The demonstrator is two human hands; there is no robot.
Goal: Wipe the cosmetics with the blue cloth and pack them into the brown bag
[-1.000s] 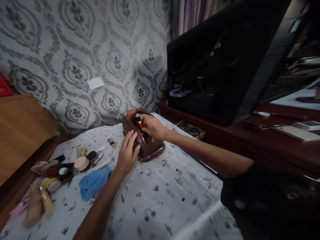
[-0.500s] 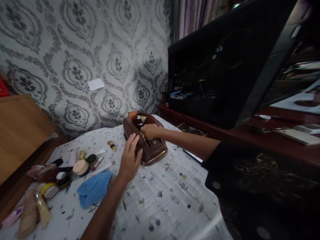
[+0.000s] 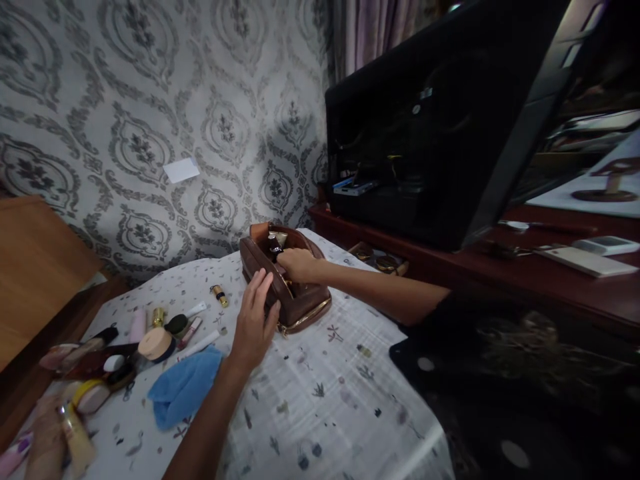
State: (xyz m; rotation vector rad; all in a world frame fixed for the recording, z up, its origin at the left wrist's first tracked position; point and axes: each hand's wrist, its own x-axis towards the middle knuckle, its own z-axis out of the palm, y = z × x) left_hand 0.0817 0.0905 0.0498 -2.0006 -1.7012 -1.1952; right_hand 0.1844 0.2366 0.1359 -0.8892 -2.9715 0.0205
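A brown leather cosmetic bag (image 3: pixel 310 308) with a gold zip stands unzipped on the patterned cloth. My left hand (image 3: pixel 254 320) rests against its near left side, fingers stretched out and thumb apart. Inside the opening is my right hand (image 3: pixel 299 266), its fingers curled downward. Whatever it grips is hidden by the hand and the bag. Beside its knuckles a small dark bottle (image 3: pixel 275 244) pokes up in the bag.
Left on the cloth lie a blue cloth (image 3: pixel 184 387), a gold-and-black tube (image 3: pixel 219 295), a round beige compact (image 3: pixel 156 344) and several other cosmetics. A large black TV (image 3: pixel 425 133) stands on the red-brown cabinet (image 3: pixel 565 267) at right. An open drawer (image 3: pixel 383 260) holds small items.
The camera view has shifted a little. My right hand stays in the bag, its fist slightly turned, and my left hand keeps its place on the side. My right sleeve has dropped lower.
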